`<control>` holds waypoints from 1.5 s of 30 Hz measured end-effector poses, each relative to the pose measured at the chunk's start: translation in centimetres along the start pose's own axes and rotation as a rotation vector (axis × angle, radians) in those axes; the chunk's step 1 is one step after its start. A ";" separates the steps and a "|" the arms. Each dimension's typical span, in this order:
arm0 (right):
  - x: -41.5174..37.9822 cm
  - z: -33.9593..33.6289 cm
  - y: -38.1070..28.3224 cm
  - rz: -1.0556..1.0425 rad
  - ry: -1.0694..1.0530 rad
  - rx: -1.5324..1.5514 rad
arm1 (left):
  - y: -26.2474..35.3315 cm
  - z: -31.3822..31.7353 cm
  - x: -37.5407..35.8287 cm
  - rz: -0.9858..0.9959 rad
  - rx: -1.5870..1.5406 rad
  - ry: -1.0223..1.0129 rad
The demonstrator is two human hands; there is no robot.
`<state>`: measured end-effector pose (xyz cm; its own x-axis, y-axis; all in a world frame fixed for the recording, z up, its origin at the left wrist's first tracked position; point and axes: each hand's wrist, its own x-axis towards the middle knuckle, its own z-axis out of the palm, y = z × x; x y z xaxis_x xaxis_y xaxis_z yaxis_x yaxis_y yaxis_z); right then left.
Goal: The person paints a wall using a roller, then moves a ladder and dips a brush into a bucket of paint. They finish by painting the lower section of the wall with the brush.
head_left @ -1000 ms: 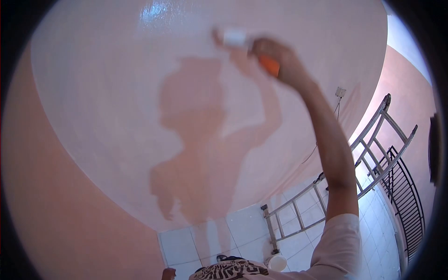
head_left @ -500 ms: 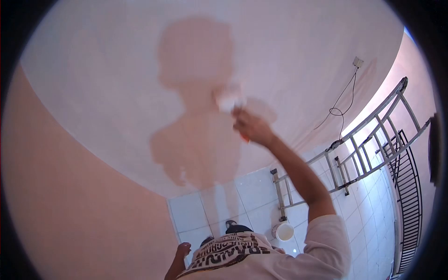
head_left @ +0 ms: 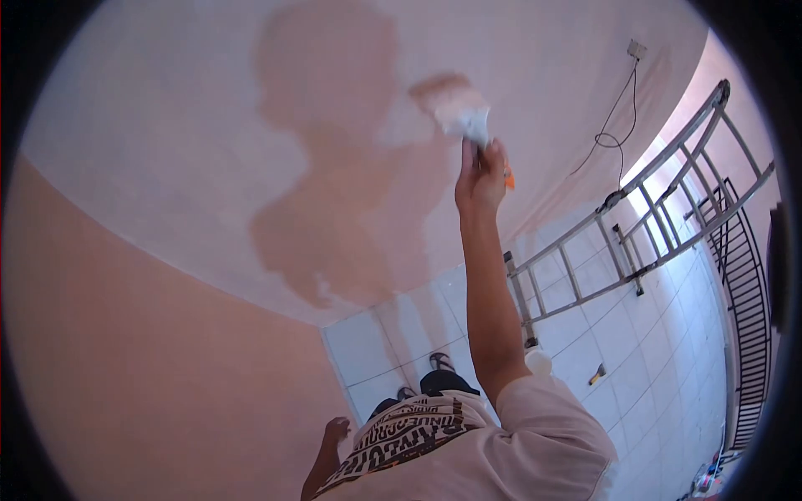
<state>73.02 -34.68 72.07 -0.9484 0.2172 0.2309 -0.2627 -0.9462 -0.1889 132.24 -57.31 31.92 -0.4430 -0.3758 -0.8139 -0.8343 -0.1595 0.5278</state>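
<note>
My right hand (head_left: 483, 179) is raised in front of the pale wall (head_left: 192, 125), its fingers closed round the handle of a wide putty knife (head_left: 461, 113). The handle's orange end sticks out past my palm. The fan-shaped blade points up and to the left, close to the wall; whether its edge touches cannot be made out. Low at my side hangs my left hand (head_left: 337, 430), fingers loosely curled and apart, with nothing visible in them. It is nearest to the pinkish side wall (head_left: 150, 351).
An aluminium ladder (head_left: 576, 292) lies across the right side. A white bucket (head_left: 539, 361) is partly hidden by my arm. On the tiled floor (head_left: 660, 351) lies a yellow-handled tool (head_left: 597, 374). A cable (head_left: 608, 138) hangs from a socket (head_left: 637, 49). A black railing (head_left: 748, 334) stands far right.
My right hand and the putty knife have moved up and to the right, the arm now straighter. The view has shifted, bringing the yellow-handled tool into sight. My left hand stays low.
</note>
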 end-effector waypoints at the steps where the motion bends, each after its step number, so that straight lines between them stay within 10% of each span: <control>1: 1.0 1.2 0.4 -0.018 -0.014 0.047 | 1.4 0.0 -0.4 -0.009 -0.020 0.010; 8: 1.5 1.3 5.9 -0.116 0.118 -0.053 | 3.0 -3.8 0.5 0.149 0.282 -0.034; 15: -10.4 -21.0 12.3 0.013 0.775 -0.483 | 1.5 -9.1 2.5 -0.075 0.463 -0.075; 28: 2.3 8.1 3.6 -0.298 0.015 -0.293 | 15.9 -7.2 9.4 0.162 0.543 -0.146; 32: 2.6 -0.7 7.2 -0.269 0.056 -0.232 | 20.7 -5.8 9.9 0.302 0.716 -0.330; 39: -7.9 -20.3 12.0 -0.099 0.741 -0.726 | 22.3 -9.9 13.9 0.191 0.838 -0.625; 45: -0.6 -4.4 8.4 -0.234 0.281 -0.729 | 25.9 -10.9 12.5 -0.372 0.544 -0.795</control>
<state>70.57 -41.72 66.17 -0.8383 0.5336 0.1115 -0.4171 -0.4961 -0.7616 108.69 -76.08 38.03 -0.0506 0.3562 -0.9330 -0.9111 0.3661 0.1892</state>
